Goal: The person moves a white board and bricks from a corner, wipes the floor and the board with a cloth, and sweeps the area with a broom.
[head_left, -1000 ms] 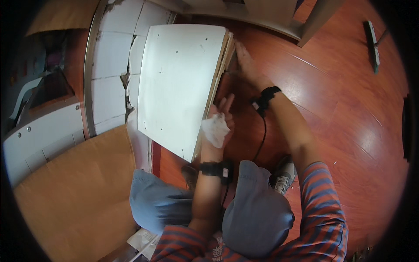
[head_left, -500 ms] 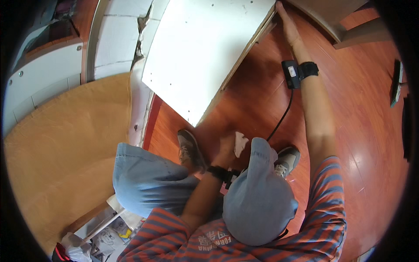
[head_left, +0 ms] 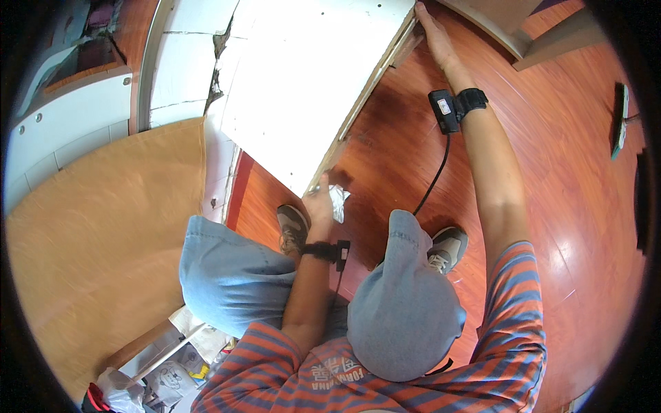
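A large white board (head_left: 303, 82) with small dark holes lies tilted ahead of me, its raw brown edge facing right. At the board's far right corner, my right hand (head_left: 435, 40) grips the edge, the arm stretched out and its fingers partly hidden. My left hand (head_left: 319, 208) is at the near corner, its fingertips up against the board's edge. A crumpled white cloth or tissue (head_left: 338, 202) is held in that left hand and sticks out on its right side. Each wrist wears a black strap with a small box.
Reddish wood flooring (head_left: 551, 172) spreads to the right. A brown panel piece (head_left: 564, 38) stands at the far right. White tiles with a broken edge (head_left: 186, 62) and a tan covered surface (head_left: 117, 227) lie left. Cables hang from the wrist boxes; my knees are bent below.
My left hand has moved up and left from between my knees to the board's near corner, carrying the white cloth. The board and right hand have shifted slightly left in view.
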Motion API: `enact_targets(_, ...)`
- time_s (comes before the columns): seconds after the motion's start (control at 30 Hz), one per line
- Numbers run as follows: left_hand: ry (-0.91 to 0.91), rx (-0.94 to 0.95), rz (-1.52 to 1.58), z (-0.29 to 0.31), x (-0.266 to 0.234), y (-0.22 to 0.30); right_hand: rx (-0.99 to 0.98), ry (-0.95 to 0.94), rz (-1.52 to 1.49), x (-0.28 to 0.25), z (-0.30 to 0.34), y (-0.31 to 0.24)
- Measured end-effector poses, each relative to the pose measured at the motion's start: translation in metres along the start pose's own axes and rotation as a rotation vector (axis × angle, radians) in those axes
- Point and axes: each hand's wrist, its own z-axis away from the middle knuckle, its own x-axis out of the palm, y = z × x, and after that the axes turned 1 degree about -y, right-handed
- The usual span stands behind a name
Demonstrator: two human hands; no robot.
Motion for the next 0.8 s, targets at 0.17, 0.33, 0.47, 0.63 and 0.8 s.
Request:
enact_targets(0.17,0.071,0.212,-0.163,-0.038,-0.018,-0.047,0.018,0.02,0.016,0.011,-0.002,-0.006)
enact_targets(0.33,0.125,0.312,-0.351,-0.032,-0.006,-0.046,0.024,0.003,-0.02,0.001,0.0,0.0)
enact_targets(0.47,0.093,0.291,-0.179,-0.025,-0.003,-0.04,0.038,0.044,0.075,0.007,0.002,-0.007)
enact_targets(0.63,-0.02,0.129,0.226,-0.01,-0.002,-0.013,-0.008,0.024,0.028,0.013,-0.002,0.002)
enact_targets(0.8,-0.615,0.301,-0.485,0.037,-0.001,0.008,-0.46,0.39,0.666,0.03,0.012,-0.054)
